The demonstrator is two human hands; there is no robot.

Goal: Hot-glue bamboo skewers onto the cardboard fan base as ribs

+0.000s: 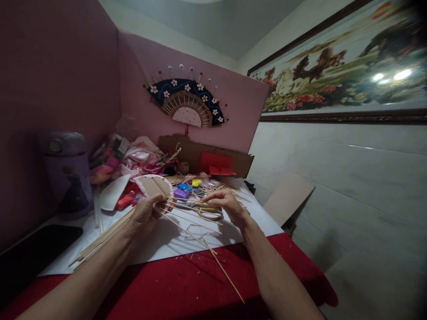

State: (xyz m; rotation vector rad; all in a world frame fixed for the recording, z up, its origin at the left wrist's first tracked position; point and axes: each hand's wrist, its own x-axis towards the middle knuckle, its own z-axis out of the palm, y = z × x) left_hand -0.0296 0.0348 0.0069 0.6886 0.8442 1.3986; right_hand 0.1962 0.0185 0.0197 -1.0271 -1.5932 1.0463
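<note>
Rounded cardboard pc (149,186) w/ pale trim sits at L grip (151,211), just above the tabletop's white sheet (143,254); thin wooden sticks (203,216) fan out from those fingers to the R, pointing back toward the wearer. L grip's closed round the sticks' near ends, prob. pinning them vs. the cardboard edge, tho the contact's hidden. R grip (228,204): thumb + index together at the end of the top stick, looks like a pinch but can't tell for sure. For a neat result, I'd hold the L pinch firm at the base, shift one stick at a time w/ the R fingertips & even the gaps; too much push at a far tip could twist the whole lot. Scissors (208,210) lie under the fan, so mind snagging. Just beyond: purple packet (181,194), blue packet (184,187). Spare stick bundle (103,238) by L forearm; red cloth (160,289) at the front edge. Farther back, finished-looking fan (187,116) on pink board (243,104).
</note>
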